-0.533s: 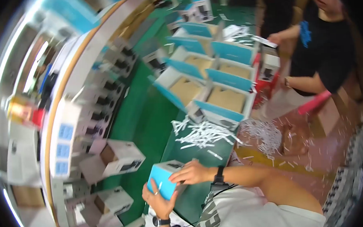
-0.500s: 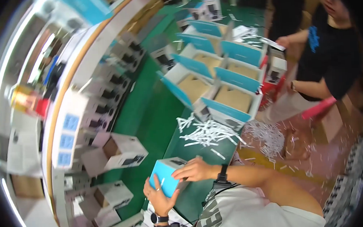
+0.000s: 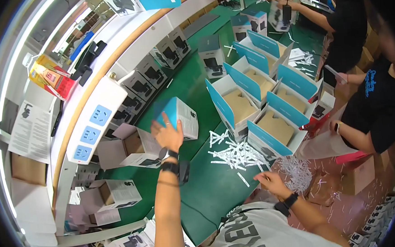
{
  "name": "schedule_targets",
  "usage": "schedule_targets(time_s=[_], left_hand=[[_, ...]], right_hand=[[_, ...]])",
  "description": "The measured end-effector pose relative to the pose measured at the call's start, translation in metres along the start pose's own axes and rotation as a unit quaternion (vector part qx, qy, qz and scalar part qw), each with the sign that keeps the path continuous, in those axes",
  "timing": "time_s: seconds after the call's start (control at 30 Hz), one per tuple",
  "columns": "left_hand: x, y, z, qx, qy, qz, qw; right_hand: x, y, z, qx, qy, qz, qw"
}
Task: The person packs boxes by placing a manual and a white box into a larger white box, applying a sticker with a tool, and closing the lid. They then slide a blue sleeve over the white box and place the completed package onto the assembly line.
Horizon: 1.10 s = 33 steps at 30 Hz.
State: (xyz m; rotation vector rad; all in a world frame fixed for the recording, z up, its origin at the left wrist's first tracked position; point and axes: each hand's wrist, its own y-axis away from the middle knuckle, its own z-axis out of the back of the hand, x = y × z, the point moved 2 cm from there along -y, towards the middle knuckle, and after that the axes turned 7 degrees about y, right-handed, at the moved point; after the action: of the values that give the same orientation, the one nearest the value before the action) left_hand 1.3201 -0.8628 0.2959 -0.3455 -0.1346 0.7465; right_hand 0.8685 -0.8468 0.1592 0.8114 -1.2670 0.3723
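Note:
A blue-and-white carton (image 3: 187, 118) stands closed on the green table. My left hand (image 3: 167, 136) lies against its near blue side with fingers spread; the fingertips are slightly blurred. Above the table's front edge, my right hand (image 3: 273, 184) hovers with loosely bent fingers, and nothing shows in it. Just beyond that hand is a heap of white paper strips (image 3: 235, 155). Several open cartons with blue flaps stand in rows past the heap, and brown cardboard inserts (image 3: 272, 129) show inside them.
A shelf with a white power strip (image 3: 91, 125) borders the left side. Below it stand closed printed cartons (image 3: 149, 74) and open white boxes (image 3: 135, 147). Two people in black work at the right. Shredded paper (image 3: 298, 174) lies low at the right. A cable crosses the table near me.
The carton has gone from between both my hands to farther along the table, with my left hand following it. My right hand has let go and moved right, toward the strips.

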Motion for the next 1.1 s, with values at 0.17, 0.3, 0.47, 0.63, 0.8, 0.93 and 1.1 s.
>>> schedule_targets(time_s=[0.17,0.3,0.47,0.63,0.8,0.93,1.1], left_hand=[[-0.009,-0.058,-0.060,-0.005,0.093,-0.026,0.995],[-0.007,-0.032,-0.042,-0.032,0.125,-0.061,0.990],[0.032,0.150,0.023,-0.053,0.350,-0.095,0.930],[0.214,0.396,0.012,-0.017,0.059,0.279,0.958],[0.326,0.520,0.043,-0.038,0.002,0.442,0.896],[0.385,0.546,0.016,-0.086,-0.168,0.412,0.892],[0.411,0.517,0.007,0.128,-0.029,0.554,0.822]], right_hand=[[-0.038,0.041,0.000,-0.056,-0.016,-0.011,0.998],[-0.055,0.043,-0.008,-0.025,-0.129,-0.120,0.984],[-0.068,0.028,-0.021,0.024,-0.056,-0.123,0.990],[-0.054,0.023,-0.047,0.107,-0.052,-0.140,0.983],[-0.029,0.008,-0.082,0.185,0.048,-0.112,0.975],[0.013,-0.009,-0.135,0.270,0.127,-0.086,0.951],[0.031,-0.015,-0.177,0.311,0.143,0.009,0.940]])
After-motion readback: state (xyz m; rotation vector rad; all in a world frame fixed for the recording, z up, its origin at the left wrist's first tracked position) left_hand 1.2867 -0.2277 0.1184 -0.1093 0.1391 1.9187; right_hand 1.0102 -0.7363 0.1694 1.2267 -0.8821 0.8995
